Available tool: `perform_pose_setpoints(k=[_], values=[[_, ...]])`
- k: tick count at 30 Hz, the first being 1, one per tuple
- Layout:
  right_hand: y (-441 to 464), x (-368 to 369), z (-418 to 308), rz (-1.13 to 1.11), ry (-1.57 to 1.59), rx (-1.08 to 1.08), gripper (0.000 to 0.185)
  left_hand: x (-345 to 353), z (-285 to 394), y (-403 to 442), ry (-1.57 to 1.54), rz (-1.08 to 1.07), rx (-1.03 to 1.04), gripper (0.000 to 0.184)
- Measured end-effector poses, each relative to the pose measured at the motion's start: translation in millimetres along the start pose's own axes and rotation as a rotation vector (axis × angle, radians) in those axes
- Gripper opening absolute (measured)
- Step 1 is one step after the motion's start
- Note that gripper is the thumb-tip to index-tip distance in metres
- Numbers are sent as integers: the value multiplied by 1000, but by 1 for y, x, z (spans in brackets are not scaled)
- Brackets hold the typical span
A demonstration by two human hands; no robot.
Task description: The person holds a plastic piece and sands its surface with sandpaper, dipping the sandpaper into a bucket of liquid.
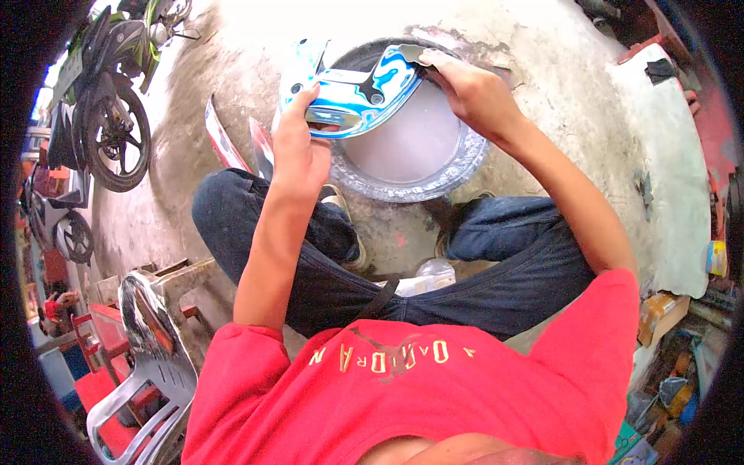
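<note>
The left hand [300,147] grips a blue-and-white panel [346,94] at 12 o'clock, over a round tub [403,188], while the right hand [470,87], at 1 o'clock, holds a grey sheet [411,53] against the panel's end.

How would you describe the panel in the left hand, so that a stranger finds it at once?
Find the big round basin of cloudy liquid on the floor. Partly over it, the left hand holds the curved panel. Its glossy white surface with blue swirls sets it apart from the red-and-white pieces left of the basin.
</note>
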State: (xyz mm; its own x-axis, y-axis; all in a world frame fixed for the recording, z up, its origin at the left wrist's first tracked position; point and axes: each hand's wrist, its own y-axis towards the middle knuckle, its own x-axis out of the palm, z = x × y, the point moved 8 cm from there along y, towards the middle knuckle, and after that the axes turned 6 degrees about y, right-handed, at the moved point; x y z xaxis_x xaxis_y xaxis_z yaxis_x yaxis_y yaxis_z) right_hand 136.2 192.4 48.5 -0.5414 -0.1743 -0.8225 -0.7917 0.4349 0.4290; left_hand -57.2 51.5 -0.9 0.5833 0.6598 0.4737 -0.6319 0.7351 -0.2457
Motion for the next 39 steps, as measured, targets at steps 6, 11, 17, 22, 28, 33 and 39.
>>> perform_pose_setpoints(k=[6,11,17,22,28,33,39], values=[[-16,-8,-91,113,49,-460,34,0,0,1,2,-18,2,26],[-1,-10,-21,101,41,-141,35,-1,0,0,-3,-9,-16,27],[-19,-10,-83,94,32,-431,37,2,0,-3,-29,-33,-16,28],[-3,-14,-30,122,-57,-262,36,-3,-2,3,-45,-75,-38,29],[-10,-12,-65,79,-47,-408,38,0,-2,-1,-23,-33,-47,27],[-5,-14,-39,87,-85,-338,37,0,0,3,-47,-52,-36,29],[-3,-15,-40,87,-56,-376,33,0,-3,2,-92,-73,-53,30]])
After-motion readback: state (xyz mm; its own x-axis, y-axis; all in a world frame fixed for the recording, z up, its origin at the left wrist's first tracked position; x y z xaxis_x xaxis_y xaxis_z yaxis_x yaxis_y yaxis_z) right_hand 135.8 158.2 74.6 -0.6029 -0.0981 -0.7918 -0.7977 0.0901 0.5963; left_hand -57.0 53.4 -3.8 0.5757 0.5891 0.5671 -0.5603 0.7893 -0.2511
